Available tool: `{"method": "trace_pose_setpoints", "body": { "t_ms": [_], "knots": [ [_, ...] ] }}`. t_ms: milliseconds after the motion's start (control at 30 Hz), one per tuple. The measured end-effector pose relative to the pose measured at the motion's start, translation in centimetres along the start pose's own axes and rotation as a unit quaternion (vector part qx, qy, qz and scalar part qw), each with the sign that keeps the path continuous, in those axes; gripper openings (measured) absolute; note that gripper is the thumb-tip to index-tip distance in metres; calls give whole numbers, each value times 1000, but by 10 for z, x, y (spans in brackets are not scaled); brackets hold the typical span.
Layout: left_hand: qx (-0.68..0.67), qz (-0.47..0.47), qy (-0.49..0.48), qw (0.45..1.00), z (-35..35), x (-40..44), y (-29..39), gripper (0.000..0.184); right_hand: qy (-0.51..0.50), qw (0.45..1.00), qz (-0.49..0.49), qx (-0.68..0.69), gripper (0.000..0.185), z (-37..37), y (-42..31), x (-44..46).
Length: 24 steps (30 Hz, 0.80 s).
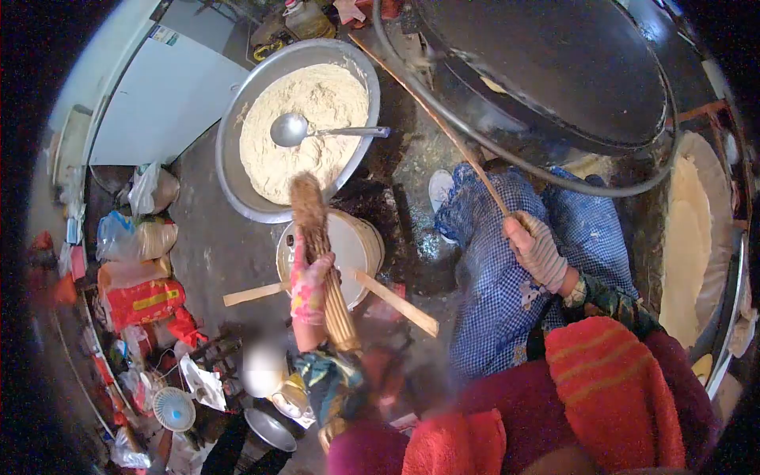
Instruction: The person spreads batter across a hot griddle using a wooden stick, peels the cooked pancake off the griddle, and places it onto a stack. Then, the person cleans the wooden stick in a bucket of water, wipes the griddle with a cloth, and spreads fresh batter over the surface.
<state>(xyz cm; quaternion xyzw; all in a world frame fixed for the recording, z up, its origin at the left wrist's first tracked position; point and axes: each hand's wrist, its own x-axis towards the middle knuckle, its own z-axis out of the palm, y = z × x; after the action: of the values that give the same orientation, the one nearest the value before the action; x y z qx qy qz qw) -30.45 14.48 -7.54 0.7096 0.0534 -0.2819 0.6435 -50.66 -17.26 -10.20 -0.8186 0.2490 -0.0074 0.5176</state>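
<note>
Straw-coloured bristles top a bundled brush (313,222), which the left hand (311,281), in a pink patterned glove, grips with its fingers wrapped about the handle. The brush stands above a pale bucket (375,231), bristle end towards a metal basin (229,162); contact between bristles and basin cannot be confirmed. Two flat wooden strips, one at left (255,294) and one at right (398,302), project either side of the brush over the bucket; whether they join behind it cannot be determined.

Striped covering is noted on the right hand (540,249), its fingers closed on the lower end of a thin wooden stick (465,150). The stick slants up to the left, its far tip near the basin's upper edge.

Basin contents: pale, thick batter (328,93), with a metal ladle (289,130) lying on it, handle across the rim. A large dark griddle (546,71) occupies the upper right; blue checked cloth (491,261) covers the person's legs.
</note>
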Motion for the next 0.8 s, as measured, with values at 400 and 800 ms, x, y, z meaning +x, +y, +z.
{"method": "trace_pose_setpoints", "body": {
  "t_ms": [400,800],
  "knots": [
    [22,91,231,968,-55,80,-30,49,41,989,-137,-44,25,18,-6,2],
    [-264,-53,217,938,16,-63,-39,46,10,999,-37,19,27,24,-28,3]
  ]
}}
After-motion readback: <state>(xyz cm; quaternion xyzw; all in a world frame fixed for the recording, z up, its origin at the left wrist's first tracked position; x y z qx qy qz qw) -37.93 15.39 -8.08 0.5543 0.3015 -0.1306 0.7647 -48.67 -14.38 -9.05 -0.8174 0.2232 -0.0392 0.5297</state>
